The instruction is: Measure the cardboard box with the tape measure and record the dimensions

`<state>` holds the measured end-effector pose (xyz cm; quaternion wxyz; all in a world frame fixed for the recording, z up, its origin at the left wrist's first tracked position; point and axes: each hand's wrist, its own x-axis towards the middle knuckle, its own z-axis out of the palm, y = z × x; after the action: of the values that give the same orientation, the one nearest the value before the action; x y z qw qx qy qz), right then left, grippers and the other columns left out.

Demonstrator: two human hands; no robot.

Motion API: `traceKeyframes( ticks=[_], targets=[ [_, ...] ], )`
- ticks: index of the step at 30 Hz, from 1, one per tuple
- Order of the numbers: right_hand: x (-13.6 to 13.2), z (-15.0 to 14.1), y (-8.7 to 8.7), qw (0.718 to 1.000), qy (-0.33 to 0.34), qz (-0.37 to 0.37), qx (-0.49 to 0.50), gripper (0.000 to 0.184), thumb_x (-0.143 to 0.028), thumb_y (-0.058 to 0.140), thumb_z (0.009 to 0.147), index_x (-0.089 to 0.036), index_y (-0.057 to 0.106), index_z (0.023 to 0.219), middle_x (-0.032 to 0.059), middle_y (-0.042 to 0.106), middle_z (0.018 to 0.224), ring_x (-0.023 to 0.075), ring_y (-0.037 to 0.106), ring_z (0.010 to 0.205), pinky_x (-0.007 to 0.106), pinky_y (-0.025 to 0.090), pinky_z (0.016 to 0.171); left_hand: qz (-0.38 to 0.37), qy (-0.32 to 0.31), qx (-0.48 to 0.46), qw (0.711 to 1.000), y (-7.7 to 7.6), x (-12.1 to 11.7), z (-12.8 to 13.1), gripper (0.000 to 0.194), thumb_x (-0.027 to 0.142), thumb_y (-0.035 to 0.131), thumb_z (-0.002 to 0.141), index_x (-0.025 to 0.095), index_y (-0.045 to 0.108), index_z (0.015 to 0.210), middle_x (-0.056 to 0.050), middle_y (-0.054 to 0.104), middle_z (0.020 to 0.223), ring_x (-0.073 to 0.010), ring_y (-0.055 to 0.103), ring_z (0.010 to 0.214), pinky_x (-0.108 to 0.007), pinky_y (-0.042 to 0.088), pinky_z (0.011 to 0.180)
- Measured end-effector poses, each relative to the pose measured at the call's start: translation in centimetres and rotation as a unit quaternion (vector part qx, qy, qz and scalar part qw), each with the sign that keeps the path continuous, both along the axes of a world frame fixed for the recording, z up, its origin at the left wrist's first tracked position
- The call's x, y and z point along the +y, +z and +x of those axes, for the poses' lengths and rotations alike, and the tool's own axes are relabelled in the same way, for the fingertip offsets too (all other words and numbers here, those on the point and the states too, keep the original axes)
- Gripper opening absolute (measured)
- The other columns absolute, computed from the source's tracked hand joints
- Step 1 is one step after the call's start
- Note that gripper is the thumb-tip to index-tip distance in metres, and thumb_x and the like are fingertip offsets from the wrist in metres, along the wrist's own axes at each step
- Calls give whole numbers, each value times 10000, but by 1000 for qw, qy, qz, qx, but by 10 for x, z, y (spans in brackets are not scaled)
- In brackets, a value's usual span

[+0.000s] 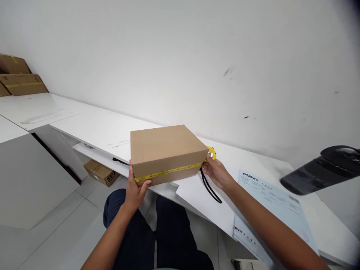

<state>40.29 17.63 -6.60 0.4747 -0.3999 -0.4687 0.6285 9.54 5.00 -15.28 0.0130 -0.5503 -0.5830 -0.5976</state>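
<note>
A closed brown cardboard box (pixel 167 144) is tilted at the front edge of the white desk. Along its front face stretches the yellow blade of a tape measure (pixel 213 153), whose yellow case is at the box's right end. My left hand (pixel 135 189) is closed round the box's lower left front corner, thumb on the front by the blade's end. Whether it also pins the blade tip I cannot tell. At the other end, my right hand (pixel 215 170) is closed on the tape measure, beside the box's right corner. A black wrist strap (pixel 209 187) hangs below that hand onto the paper.
Printed sheets (pixel 270 206) lie on the desk (pixel 104 122) at right, near a dark bottle (pixel 317 170). Several cardboard boxes (pixel 24 84) are stacked at far left. Another carton (pixel 101 172) sits below the desk's shelf. A white wall (pixel 180 63) rises behind.
</note>
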Motion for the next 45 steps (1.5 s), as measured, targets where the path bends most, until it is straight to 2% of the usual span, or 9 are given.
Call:
traceKeyframes(
  ticks=[5,10,14,19,23,27,35,40,45],
  targets=[
    [10,-6,6,999,43,17,16,568,-651,784,701,-229,640,1053,46,743,1015,190,692,853,340,597,727,-23,57,82,995,6,16,-38,1016,630,732,754,73,294,1483,-329,454,1462,-416,456,1391,-565,379,1130],
    [11,9,42,986,-36,162,14,463,-524,793,758,-264,599,1089,22,678,1125,140,677,762,270,546,613,92,113,220,965,56,1,-33,1131,429,863,698,209,143,1542,-270,157,1637,-389,189,1530,-613,277,1184],
    [-17,11,68,968,-22,247,-36,467,-491,812,729,-277,564,1062,-26,649,862,121,588,576,259,484,498,154,19,330,931,112,-21,16,928,268,842,746,345,292,1490,-111,474,1524,-289,497,1382,-556,353,1169],
    [-65,-20,77,956,169,223,-86,450,-446,778,790,-288,547,1142,-20,633,865,103,553,573,246,507,519,132,-113,415,893,155,-20,57,445,277,658,919,266,515,1341,-59,678,1323,-197,676,1167,-439,420,1123],
    [-80,-41,78,950,223,207,-66,446,-422,768,812,-298,539,1174,-15,630,911,90,567,585,231,529,536,148,-109,445,876,159,-22,51,384,146,602,924,225,572,1299,-48,713,1270,-153,722,1038,-398,421,1112],
    [-70,-45,79,966,144,209,-52,593,-396,820,766,-324,469,1239,-34,662,816,129,622,601,266,563,564,160,-54,462,871,153,-26,12,388,148,665,876,258,624,1246,-5,756,1170,-155,737,950,-426,363,1154],
    [33,22,77,938,-44,340,-54,490,-418,839,733,-319,620,1160,6,716,952,180,672,833,294,551,678,26,230,305,924,126,-11,-105,474,387,565,932,145,583,1339,-121,690,1276,-291,647,1155,-520,436,1047],
    [57,36,55,942,-25,322,-97,478,-440,796,784,-360,641,1228,28,717,1054,187,674,870,291,549,637,22,178,313,933,122,-7,-102,199,297,543,964,245,697,1078,-45,744,1172,-226,675,1077,-469,382,1102],
    [49,26,39,946,-13,309,-99,460,-441,761,822,-383,621,1256,33,697,1131,202,666,984,354,585,801,-2,39,332,942,128,3,-76,331,402,472,988,270,636,1244,-91,644,1358,-276,586,1249,-508,368,1103]
  ],
)
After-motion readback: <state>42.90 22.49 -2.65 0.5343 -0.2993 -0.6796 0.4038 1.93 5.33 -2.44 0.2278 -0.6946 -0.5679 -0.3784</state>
